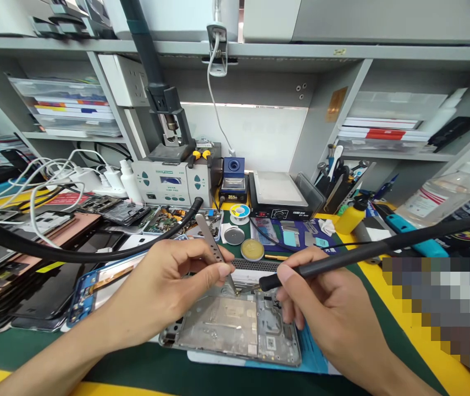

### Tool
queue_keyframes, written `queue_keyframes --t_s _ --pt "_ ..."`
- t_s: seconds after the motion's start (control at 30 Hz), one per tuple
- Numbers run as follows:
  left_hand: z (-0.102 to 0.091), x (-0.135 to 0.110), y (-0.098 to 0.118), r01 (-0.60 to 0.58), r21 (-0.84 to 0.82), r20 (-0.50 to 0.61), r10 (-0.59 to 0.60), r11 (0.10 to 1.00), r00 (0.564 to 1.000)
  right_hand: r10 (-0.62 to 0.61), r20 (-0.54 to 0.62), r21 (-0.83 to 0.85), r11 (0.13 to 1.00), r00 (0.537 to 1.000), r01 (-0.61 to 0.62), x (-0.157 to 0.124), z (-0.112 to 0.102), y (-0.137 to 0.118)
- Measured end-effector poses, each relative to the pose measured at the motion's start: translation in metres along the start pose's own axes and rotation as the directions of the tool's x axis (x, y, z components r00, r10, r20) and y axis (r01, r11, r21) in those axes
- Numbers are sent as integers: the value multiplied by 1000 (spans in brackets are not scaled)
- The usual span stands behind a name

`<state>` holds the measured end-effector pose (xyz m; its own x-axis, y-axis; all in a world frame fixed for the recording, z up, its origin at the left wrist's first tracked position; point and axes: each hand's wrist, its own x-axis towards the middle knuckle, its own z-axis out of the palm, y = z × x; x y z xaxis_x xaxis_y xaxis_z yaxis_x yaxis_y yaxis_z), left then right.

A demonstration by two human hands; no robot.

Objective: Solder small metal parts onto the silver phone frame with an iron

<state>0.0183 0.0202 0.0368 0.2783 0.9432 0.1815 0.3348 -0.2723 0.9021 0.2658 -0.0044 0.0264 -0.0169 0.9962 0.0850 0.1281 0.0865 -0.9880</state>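
Left shelf: clear boxes stacked, contents unclear.
Grey station: small green print, seemingly "LEAD FREE".
Tray: filled with circuit boards.
Left hand: pinching metal tweezers, tips at the phone frame's upper edge.
Phone frame: lying between both hands on a blue-and-white pad on the desk, bearing a square code label.
Soldering station: display apparently showing "355".
Round tin: yellowish paste inside.
Right hand: gripping a black soldering iron, tip near the tweezers; contact cannot be told.
Yellow bottle: black top.
Clear bottle: red-and-white label, writing illegible.
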Motion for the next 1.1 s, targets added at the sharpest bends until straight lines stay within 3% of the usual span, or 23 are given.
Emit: queue_keyframes --t_s 0.77,1.1 --pt "-2 -1 -4 -32 120 -7 33 992 999 14 51 -44 999 999 -12 4 -5 12" --pt "-1 -2 0 16 178 -8 -15 984 1000 -67 106 10 998 992 66 8 -7 19"
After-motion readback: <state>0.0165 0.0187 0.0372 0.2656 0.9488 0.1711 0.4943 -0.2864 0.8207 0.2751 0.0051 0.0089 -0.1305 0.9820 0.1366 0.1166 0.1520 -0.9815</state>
